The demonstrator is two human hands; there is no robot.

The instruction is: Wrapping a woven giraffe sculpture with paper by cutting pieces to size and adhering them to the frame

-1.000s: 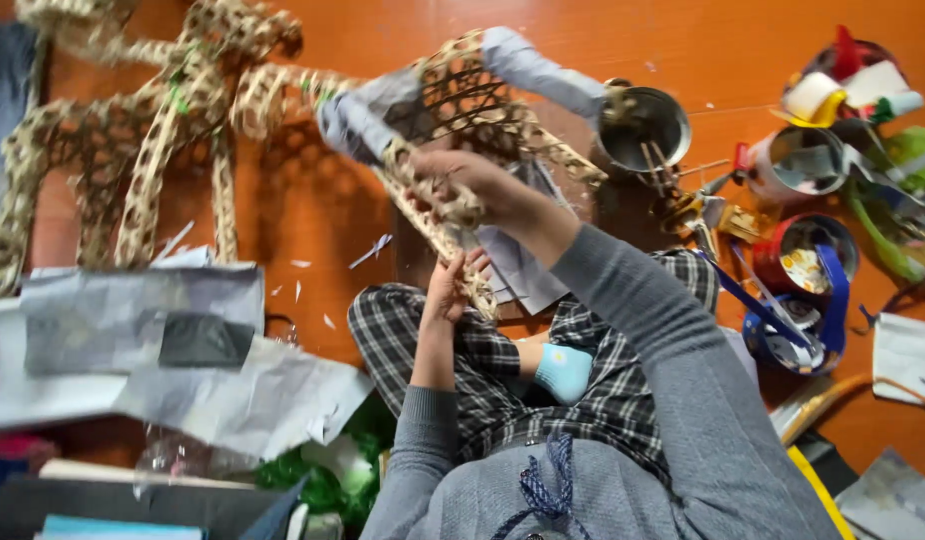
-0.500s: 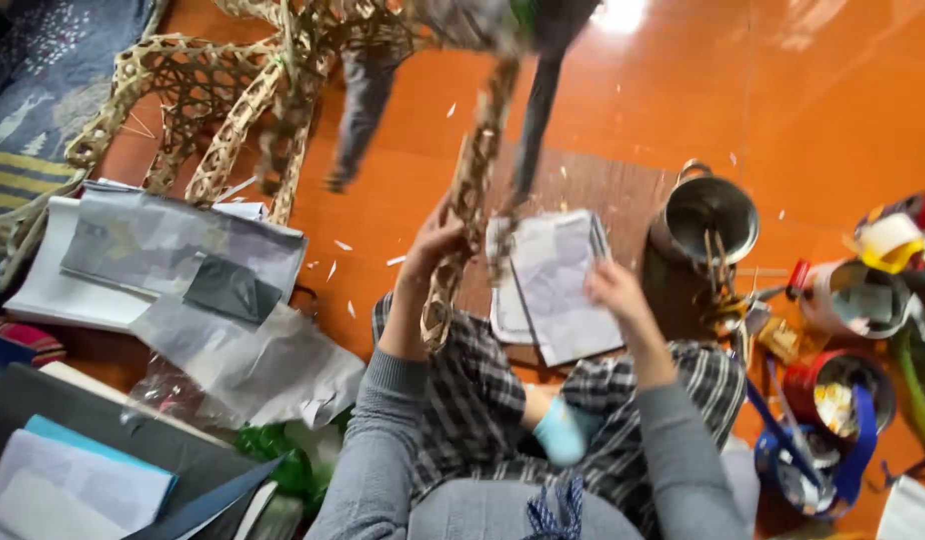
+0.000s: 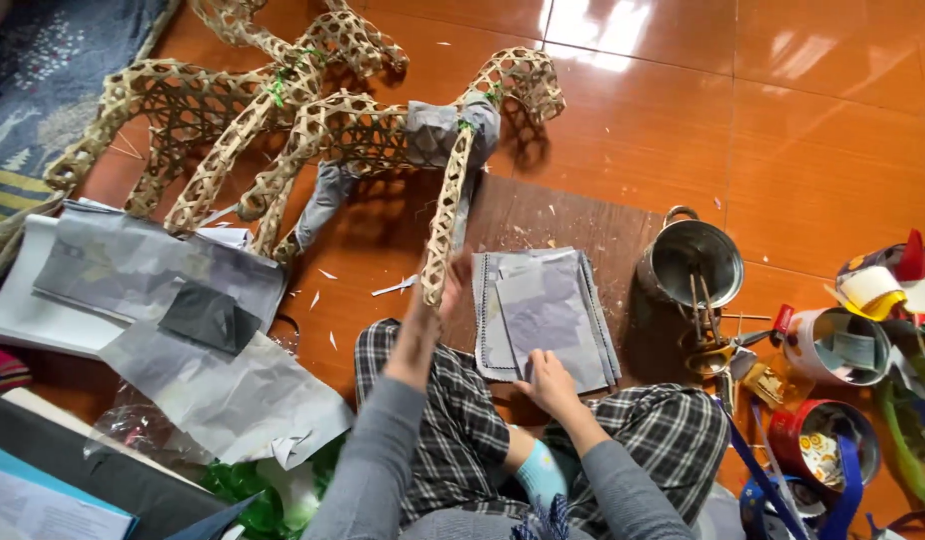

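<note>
Woven bamboo frame [image 3: 313, 130], shaped like an animal w/ open lattice, lies on the orange tiled floor [image 3: 803, 130]. Its body is partly covered w/ grey paper [image 3: 438, 128]. One long leg of the frame [image 3: 445, 215] points toward the person, and the left hand [image 3: 438, 300] is closed around the lower end of this leg. Right hand [image 3: 548, 378] rests on the near edge of a stack of grey paper sheets [image 3: 545, 310], fingers pressing it; I cannot tell if they pinch a sheet. The stack lies on a brown board [image 3: 573, 225], just in front of the checked trousers [image 3: 453, 420]. Beside the board, at right, stands a metal pot [image 3: 691, 262], and near it scissors [image 3: 718, 350] and some round tins [image 3: 833, 350]. At left are more loose grey sheets [image 3: 153, 275].
</note>
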